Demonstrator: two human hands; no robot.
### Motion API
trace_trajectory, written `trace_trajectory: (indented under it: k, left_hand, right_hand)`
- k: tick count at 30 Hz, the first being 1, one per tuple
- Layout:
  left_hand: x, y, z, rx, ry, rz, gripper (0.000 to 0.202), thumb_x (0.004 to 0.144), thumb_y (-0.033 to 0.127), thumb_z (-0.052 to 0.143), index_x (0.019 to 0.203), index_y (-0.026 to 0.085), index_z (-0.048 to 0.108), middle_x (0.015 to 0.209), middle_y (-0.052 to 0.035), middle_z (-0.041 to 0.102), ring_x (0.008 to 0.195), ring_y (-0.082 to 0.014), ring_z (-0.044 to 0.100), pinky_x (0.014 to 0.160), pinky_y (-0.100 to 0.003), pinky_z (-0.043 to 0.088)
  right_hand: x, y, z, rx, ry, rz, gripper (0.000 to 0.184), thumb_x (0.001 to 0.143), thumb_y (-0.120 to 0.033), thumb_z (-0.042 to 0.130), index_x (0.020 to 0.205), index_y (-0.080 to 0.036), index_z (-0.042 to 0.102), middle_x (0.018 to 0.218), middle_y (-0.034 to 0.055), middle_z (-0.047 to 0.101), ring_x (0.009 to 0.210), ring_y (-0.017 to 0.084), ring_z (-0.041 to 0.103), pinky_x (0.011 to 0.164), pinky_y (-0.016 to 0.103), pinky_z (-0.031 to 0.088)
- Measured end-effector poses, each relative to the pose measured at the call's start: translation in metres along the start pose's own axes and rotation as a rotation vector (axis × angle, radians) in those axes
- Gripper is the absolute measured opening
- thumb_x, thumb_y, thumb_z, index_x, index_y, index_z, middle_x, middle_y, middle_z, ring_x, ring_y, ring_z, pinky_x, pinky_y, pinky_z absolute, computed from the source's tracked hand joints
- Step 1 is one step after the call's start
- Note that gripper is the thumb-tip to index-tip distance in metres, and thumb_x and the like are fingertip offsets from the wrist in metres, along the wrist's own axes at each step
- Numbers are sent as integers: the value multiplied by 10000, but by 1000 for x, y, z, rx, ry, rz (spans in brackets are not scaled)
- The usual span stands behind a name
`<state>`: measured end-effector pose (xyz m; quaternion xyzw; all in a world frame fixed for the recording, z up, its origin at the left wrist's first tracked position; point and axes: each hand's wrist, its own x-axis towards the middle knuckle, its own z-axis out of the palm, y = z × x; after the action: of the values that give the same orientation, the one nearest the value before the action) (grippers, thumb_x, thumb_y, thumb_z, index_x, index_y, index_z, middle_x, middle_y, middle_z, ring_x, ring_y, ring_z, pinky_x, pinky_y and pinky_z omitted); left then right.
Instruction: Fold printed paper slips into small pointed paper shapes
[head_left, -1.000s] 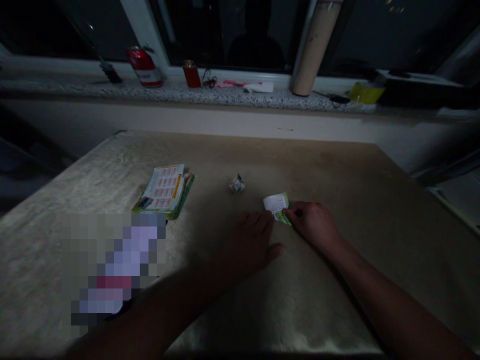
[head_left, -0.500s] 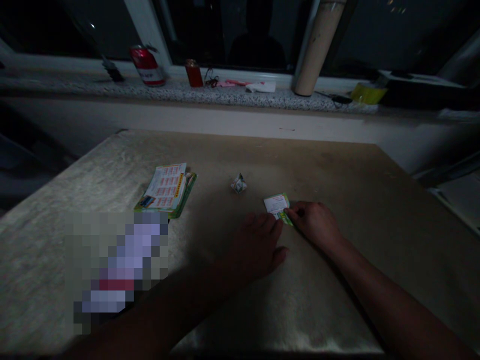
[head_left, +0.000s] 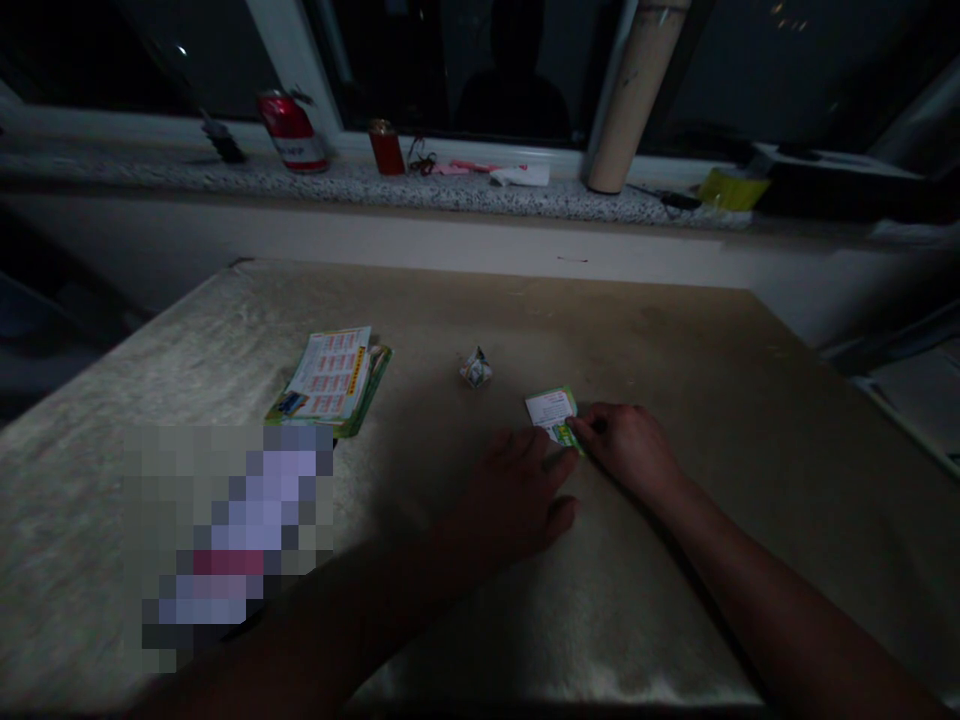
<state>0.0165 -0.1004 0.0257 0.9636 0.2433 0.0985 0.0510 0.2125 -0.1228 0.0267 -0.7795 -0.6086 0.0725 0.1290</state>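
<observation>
A small white and green piece of printed paper (head_left: pixel 551 407) lies on the table in front of my hands. My right hand (head_left: pixel 630 445) pinches its right edge between thumb and fingers. My left hand (head_left: pixel 525 490) rests over its lower left edge, fingers stretched out and thumb apart, hiding part of it. Just beyond, to the left, stands a small folded paper shape (head_left: pixel 476 369) with pointed corners. Farther left is a stack of printed leaflets (head_left: pixel 328 375), the top one covered in rows of red print.
A pixelated blurred object (head_left: pixel 255 510) lies left of my left forearm. On the stone windowsill (head_left: pixel 450 197) behind the table stand a red can (head_left: pixel 292 130), a red lighter-like item (head_left: pixel 387 147), some crumpled paper (head_left: pixel 521 175) and a tall cardboard tube (head_left: pixel 634 100).
The fingers of my left hand have shifted slightly along the paper's lower edge, the index finger now farther right. My right hand keeps its pinch on the paper.
</observation>
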Motion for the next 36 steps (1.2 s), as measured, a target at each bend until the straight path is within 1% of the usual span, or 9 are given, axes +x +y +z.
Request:
trace_trajectory:
  k: [5,8,12,15,20,23,27,31,36]
  left_hand:
    - [3,3,2,1,-7,-35,532,902,489,546,1270,105,569,1223,-168,603,1127,-318,537,985,-480,399]
    - [3,1,1,-9,-14,-63,557,886,508,569,1237,75,579,1209,-171,620,1118,-324,541,984,-494,400]
    - [0,-5,0,-48,-15,-68,580,894,518,573,1284,90,552,1291,-165,599,1166,-328,523,1004,-499,396]
    - [-2,-12,1,-91,-8,-72,583,883,518,598,1300,114,544,1340,-151,579,1208,-330,504,1040,-497,380]
    - [-3,-26,3,-183,49,-114,433,912,399,588,1271,159,565,1323,-112,588,1231,-288,497,1075,-458,374]
    - [-2,-32,5,-195,83,-143,387,926,359,566,1263,168,577,1285,-112,589,1206,-280,508,1069,-455,387]
    - [-2,-30,8,-155,88,-131,432,920,370,574,1312,189,560,1331,-129,552,1223,-302,492,1053,-489,393]
    - [0,-24,9,-113,68,-155,419,926,370,565,1304,190,570,1367,-141,532,1251,-314,473,1039,-498,398]
    - [2,-20,7,-79,55,-173,408,934,385,550,1287,183,579,1347,-133,550,1221,-311,495,1025,-494,404]
  right_hand:
    - [0,2,3,3,16,7,296,932,-440,569,809,-239,747,778,54,777,724,223,714,628,288,411]
    - [0,1,4,-23,34,8,304,933,-447,566,799,-244,748,774,52,777,715,232,710,611,297,390]
    - [-2,0,4,-23,53,4,285,926,-428,578,793,-241,747,755,50,769,713,226,705,614,294,389]
    - [-4,-1,4,-29,71,-8,301,914,-457,588,777,-231,733,743,52,760,711,229,702,606,294,390]
    - [-9,-5,5,-88,90,-18,379,887,-562,590,811,-218,730,782,78,761,744,254,706,644,318,413]
    - [-10,-8,6,-152,111,-26,436,877,-622,569,805,-217,713,777,84,754,746,269,707,661,336,417]
    - [-10,-12,7,-238,129,-13,513,865,-689,528,800,-208,693,759,100,741,719,282,705,642,344,410]
    - [-8,-14,6,-259,111,10,567,881,-720,457,818,-207,691,757,107,739,704,293,706,624,347,405]
    - [-6,-14,2,-217,81,28,515,859,-701,516,845,-220,700,789,98,750,726,285,709,615,333,397]
